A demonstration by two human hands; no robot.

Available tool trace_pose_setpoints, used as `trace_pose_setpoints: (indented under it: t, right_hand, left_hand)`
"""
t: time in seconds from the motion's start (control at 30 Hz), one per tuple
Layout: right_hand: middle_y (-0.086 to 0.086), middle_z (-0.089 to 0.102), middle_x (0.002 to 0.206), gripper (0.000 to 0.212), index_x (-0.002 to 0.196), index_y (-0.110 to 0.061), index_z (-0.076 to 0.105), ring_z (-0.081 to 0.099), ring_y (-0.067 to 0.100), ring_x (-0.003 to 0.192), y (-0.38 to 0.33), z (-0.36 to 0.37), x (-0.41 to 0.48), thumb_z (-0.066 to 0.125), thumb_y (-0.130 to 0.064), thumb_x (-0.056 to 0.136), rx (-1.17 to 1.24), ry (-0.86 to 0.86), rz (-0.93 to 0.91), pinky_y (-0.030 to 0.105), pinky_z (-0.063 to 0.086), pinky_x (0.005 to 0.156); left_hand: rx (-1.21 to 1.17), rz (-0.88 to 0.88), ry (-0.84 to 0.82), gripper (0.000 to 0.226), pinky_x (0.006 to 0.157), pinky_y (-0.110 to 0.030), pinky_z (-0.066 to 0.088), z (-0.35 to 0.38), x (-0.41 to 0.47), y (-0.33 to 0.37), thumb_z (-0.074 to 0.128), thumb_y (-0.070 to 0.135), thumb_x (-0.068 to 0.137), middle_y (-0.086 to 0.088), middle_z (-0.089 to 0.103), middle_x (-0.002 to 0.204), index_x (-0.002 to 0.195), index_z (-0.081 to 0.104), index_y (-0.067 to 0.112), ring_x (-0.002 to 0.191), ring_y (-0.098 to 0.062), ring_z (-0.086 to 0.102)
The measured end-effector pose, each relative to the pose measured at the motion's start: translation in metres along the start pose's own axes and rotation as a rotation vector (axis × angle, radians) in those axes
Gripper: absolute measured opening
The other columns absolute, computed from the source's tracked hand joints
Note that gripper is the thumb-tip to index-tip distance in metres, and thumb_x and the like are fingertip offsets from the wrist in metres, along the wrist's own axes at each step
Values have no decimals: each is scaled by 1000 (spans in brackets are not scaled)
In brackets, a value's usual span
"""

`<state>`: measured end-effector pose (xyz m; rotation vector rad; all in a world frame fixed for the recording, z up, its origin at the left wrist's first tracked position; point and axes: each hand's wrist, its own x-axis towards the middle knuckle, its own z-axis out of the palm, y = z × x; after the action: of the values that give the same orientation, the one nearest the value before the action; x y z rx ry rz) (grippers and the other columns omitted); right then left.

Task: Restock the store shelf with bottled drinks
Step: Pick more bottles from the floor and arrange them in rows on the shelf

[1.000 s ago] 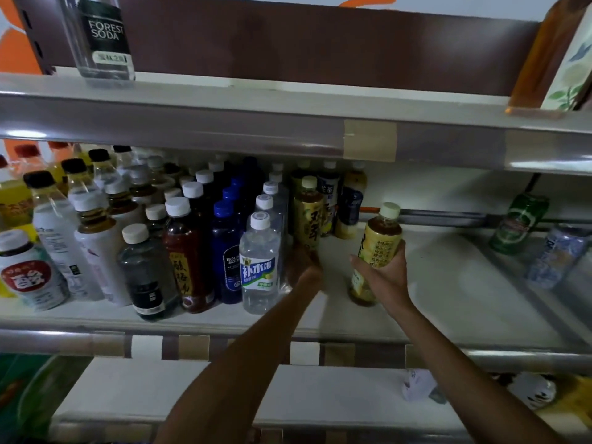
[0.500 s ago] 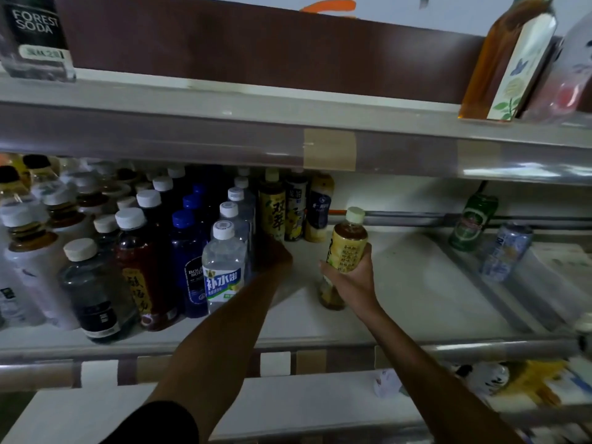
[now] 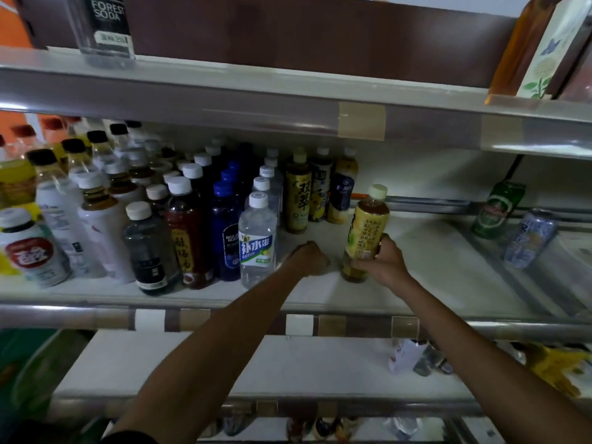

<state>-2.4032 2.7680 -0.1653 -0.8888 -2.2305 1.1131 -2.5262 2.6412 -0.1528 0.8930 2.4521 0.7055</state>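
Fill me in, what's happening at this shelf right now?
A person is stocking the middle shelf. Their right grip holds a yellow-labelled tea bottle, slightly tilted, with its base down at the shelf board, right of the packed rows. The left grip is a closed fist beside it, holding nothing visible. A green can and a pale can sit further right.

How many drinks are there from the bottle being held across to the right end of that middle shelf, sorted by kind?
Tea bottle, gripped by the right hand: 1
Green can: 1
Silver-and-blue can: 1
Total: 3
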Motion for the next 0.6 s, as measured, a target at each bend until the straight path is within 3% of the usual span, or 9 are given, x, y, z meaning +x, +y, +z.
trace_pose_setpoints:
  t: [0.07, 0.1, 0.17, 0.23, 0.27, 0.33, 0.43, 0.5, 0.6]
  right_hand:
    - [8, 64, 116, 68, 119, -10, 52, 61, 25, 107, -6, 7, 8, 90, -23, 64, -25, -8, 0, 34, 51, 87]
    - [8, 64, 118, 71, 120, -10, 53, 61, 25, 108, -9, 12, 14, 91, -25, 62, -29, -29, -1, 36, 51, 89]
    - [7, 64, 120, 77, 121, -12, 52, 60, 26, 111, -19, 24, 26, 93, -25, 57, -20, -76, 0, 40, 51, 93]
    - [8, 62, 123, 78, 124, -11, 50, 59, 28, 114, -31, 37, 38, 92, -21, 58, -26, -90, 4, 44, 50, 96]
    - [9, 61, 124, 78, 126, -12, 49, 57, 28, 115, -39, 44, 44, 90, -19, 60, -36, -90, 7, 43, 50, 96]
    - [8, 59, 125, 77, 130, -14, 47, 56, 29, 116, -50, 61, 55, 87, -17, 64, -43, -106, 7, 40, 50, 97]
    - [9, 53, 131, 74, 137, -17, 40, 52, 29, 121, -53, 88, 75, 78, -14, 73, -67, -117, -11, 38, 47, 100]
    - [9, 48, 137, 65, 138, -16, 37, 48, 30, 125, -50, 101, 86, 71, -15, 82, -91, -139, -1, 40, 43, 104]
    - [13, 52, 137, 42, 130, -12, 52, 53, 33, 118, -59, 113, 86, 54, -37, 96, -111, -90, -2, 40, 44, 101]
  left_hand:
    - [97, 4, -79, 35, 56, -26, 48, 1, -9, -4, 56, 32, 95, -8, 57, 74, 112, 56, 1, 66, -21, 59]
    - [120, 4, -106, 39, 52, -25, 46, 2, -14, -6, 57, 34, 94, -8, 56, 72, 112, 57, -1, 63, -20, 58]
    - [149, 23, -136, 50, 63, -27, 51, 7, -17, -15, 59, 39, 93, -13, 63, 93, 124, 53, -1, 83, -24, 64]
    - [142, 46, -143, 68, 93, -34, 47, 13, -18, -23, 64, 44, 89, -16, 54, 131, 139, 41, 3, 119, -29, 53]
    - [123, 50, -160, 76, 102, -35, 42, 15, -16, -28, 68, 45, 85, -13, 47, 141, 142, 36, 5, 127, -29, 47]
    - [106, 55, -199, 82, 105, -36, 42, 15, -12, -34, 77, 45, 78, -11, 48, 141, 140, 39, 7, 125, -28, 47]
    - [120, 81, -240, 63, 92, -33, 46, 12, -11, -39, 76, 38, 80, -14, 57, 127, 125, 53, 1, 114, -28, 54]
    - [138, 108, -252, 54, 91, -33, 46, 11, -12, -39, 73, 35, 84, -16, 58, 124, 121, 57, -1, 113, -29, 56]
    - [166, 136, -269, 50, 95, -35, 45, 13, -12, -39, 69, 34, 87, -16, 57, 124, 120, 57, -1, 114, -31, 55]
